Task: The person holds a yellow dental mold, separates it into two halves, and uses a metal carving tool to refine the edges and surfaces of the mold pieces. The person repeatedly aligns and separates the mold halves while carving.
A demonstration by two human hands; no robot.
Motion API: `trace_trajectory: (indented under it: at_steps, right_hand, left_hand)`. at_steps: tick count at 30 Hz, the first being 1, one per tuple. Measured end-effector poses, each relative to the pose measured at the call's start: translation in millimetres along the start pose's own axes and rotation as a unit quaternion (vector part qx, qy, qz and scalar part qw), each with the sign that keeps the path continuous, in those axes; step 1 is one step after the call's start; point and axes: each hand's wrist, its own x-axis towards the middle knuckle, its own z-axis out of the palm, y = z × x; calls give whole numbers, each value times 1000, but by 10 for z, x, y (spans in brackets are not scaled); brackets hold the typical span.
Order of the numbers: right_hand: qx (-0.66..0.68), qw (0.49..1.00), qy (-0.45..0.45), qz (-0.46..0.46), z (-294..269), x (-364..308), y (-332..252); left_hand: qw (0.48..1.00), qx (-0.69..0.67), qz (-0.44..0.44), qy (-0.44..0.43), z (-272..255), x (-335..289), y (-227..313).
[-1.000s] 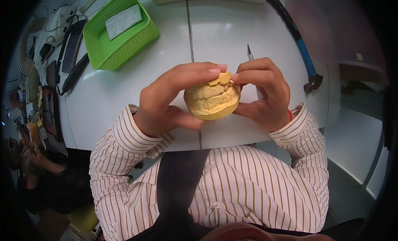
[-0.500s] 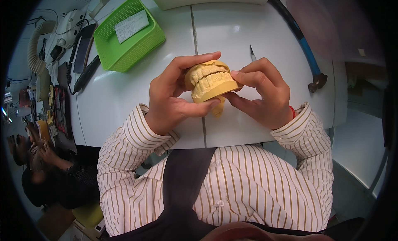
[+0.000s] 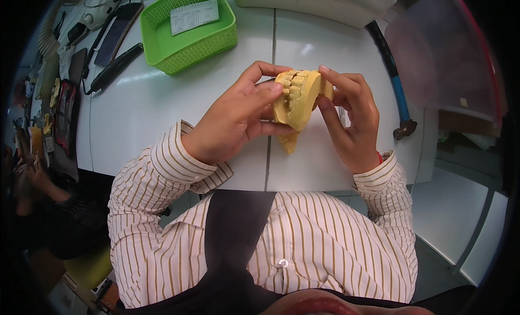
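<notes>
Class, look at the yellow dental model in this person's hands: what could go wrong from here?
1. The yellow dental model is held above the hard white table; if the left hand or right hand loosens, it might drop and chip.
2. Its rows of teeth could scrape if the parts shift; only the hands visibly steady them.

The left hand [image 3: 234,113] partly hides the yellow cast [image 3: 304,102]; a white box [image 3: 325,3] is cropped.

Dental lab: yellow tooth model [image 3: 304,101], corded handpiece [image 3: 115,69]
</notes>
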Motion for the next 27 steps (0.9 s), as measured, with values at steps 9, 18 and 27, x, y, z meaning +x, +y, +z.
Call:
trace_trajectory:
  at_steps: [9, 18, 27]
  right_hand:
    - [7, 1000, -10, -5, -11, -18, -48]
    - [71, 997, 10, -28, 4, -47, 25]
    - [40, 985, 33, -163, 19, -20, 37]
  left_hand:
    - [999, -43, -4, -19, 53, 26, -5]
    - [999, -29, 28, -13, 79, 12, -11]
    - [977, 107, 182, -42, -43, 59, -62]
